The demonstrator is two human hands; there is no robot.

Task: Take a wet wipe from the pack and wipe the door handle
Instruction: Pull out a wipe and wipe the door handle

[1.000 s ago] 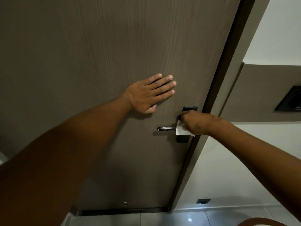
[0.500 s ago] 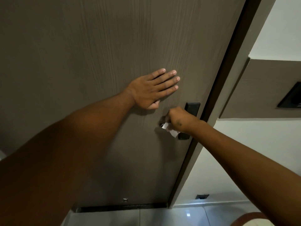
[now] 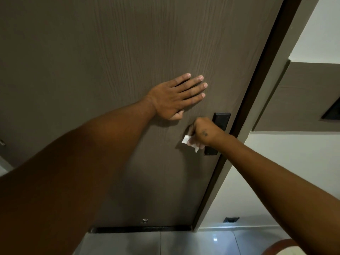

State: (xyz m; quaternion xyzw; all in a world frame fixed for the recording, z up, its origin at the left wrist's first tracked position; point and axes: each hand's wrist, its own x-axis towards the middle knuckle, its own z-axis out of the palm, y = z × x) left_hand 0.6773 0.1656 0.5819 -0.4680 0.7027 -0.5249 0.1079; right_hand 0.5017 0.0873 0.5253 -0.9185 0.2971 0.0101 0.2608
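Carrier: brown wood-grain door (image 3: 110,52), shut vs frame at 3 o'clock.
On door, centre: left hand (image 3: 176,97) lay flat, fingers spread twd 2 o'clock.
On door, 4 o'clock of that: black lock plate (image 3: 220,120), upright, near edge.
Door bottom, 6 o'clock: small metal fitting (image 3: 145,221).
Below: pale tiled floor (image 3: 165,243).
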